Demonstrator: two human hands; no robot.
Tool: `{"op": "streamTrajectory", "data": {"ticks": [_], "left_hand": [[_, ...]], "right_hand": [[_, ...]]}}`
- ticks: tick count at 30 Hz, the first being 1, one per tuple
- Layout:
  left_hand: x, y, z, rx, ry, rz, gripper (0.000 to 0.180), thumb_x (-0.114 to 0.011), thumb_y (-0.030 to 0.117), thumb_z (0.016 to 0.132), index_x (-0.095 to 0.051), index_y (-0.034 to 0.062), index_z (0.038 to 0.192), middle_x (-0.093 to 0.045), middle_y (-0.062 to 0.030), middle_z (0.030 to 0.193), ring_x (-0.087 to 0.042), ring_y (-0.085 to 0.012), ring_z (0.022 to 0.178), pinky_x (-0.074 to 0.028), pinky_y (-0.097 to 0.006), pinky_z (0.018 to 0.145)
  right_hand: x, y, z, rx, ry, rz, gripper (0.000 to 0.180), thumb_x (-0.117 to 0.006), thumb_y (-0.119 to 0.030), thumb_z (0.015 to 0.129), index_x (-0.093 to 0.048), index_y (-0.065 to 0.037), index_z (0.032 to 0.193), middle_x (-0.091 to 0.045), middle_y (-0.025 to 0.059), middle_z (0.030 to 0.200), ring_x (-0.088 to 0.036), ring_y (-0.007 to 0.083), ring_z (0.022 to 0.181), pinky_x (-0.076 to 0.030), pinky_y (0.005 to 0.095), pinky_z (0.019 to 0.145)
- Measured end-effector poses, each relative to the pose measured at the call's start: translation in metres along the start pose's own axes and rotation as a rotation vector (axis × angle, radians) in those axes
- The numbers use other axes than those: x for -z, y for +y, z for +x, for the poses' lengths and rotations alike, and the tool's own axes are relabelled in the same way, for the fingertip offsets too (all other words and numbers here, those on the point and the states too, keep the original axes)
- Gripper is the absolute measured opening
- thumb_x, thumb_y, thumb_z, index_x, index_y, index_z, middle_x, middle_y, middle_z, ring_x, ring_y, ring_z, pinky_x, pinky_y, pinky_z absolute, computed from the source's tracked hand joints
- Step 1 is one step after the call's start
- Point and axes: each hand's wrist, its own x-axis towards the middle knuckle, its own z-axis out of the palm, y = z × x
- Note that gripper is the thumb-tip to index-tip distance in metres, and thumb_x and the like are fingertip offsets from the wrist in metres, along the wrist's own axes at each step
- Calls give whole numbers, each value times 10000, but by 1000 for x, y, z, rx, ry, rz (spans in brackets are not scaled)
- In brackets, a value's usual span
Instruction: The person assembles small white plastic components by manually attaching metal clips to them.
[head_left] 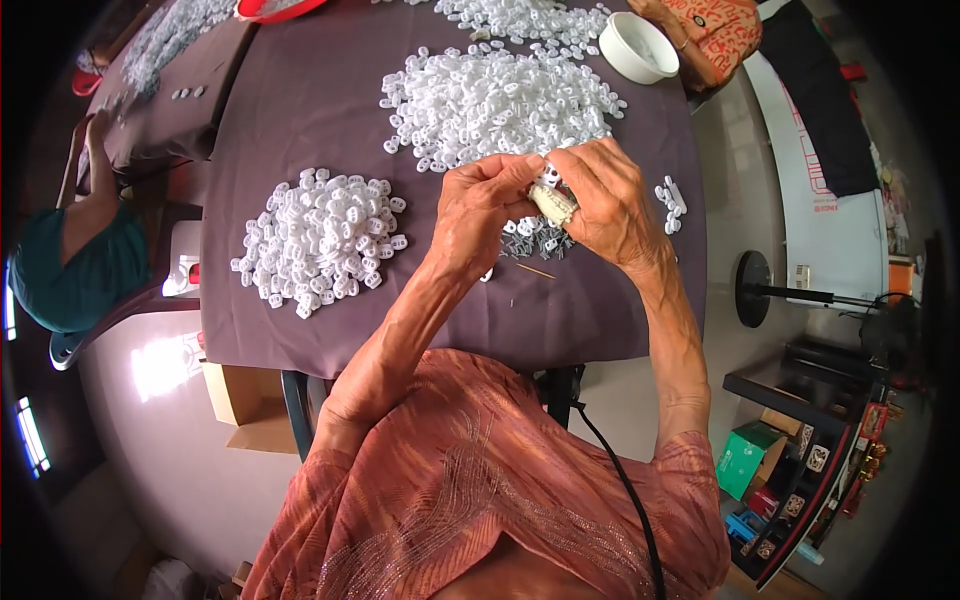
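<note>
Left hand (478, 208) and right hand (618, 205) meet over a dark cloth-covered table (310, 110).
Their fingers close on a small white piece (551, 175) beside a cream object (552, 204) (its kind unclear), between a white heap (500, 105) and small grey pins (533, 243).

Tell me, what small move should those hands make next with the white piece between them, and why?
Perhaps steady the small white piece before reaching for another: the left hand and right hand curl close around it and a cream-coloured bundle, above loose grey pieces. Which fingers grip what is partly hidden, so this is only a judgement.
</note>
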Motion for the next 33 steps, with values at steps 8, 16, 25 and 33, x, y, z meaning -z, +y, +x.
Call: {"op": "streamTrajectory", "data": {"ticks": [8, 16, 25, 33], "left_hand": [[-5, 0, -4, -56, 24, 44, 239, -644, 179, 786, -614, -49, 850, -608, -75, 762, -586, -132, 674, -500, -270, 647], [-5, -5, -2, -65, 73, 23, 214, -646, 147, 782, -616, -48, 866, -609, -72, 772, -588, -137, 685, -503, -280, 654], [-1, -6, 2, -5, 81, -45, 213, -635, 155, 789, -597, -45, 850, -606, -92, 767, -596, -156, 686, -507, -286, 657], [4, 5, 0, 35, 7, -28, 231, -629, 155, 793, -575, -59, 861, -614, -145, 775, -622, -222, 706, -524, -315, 663]], "right_hand": [[3, 3, 0, 74, -26, -35, 299, -648, 3, 605, -532, 48, 876, -540, 112, 739, -546, 261, 659, -438, 356, 603], [5, 7, 5, 178, -23, -80, 284, -579, 13, 556, -521, 39, 833, -474, 76, 650, -519, 212, 613, -417, 328, 600], [-3, 13, 0, 100, -15, 5, 271, -599, 27, 587, -553, 40, 854, -528, 102, 688, -544, 241, 621, -440, 334, 598], [6, 1, -1, -518, -2, 653, 119, -550, -77, 771, -604, -1, 847, -622, 43, 765, -570, 93, 724, -437, 227, 648]]}}
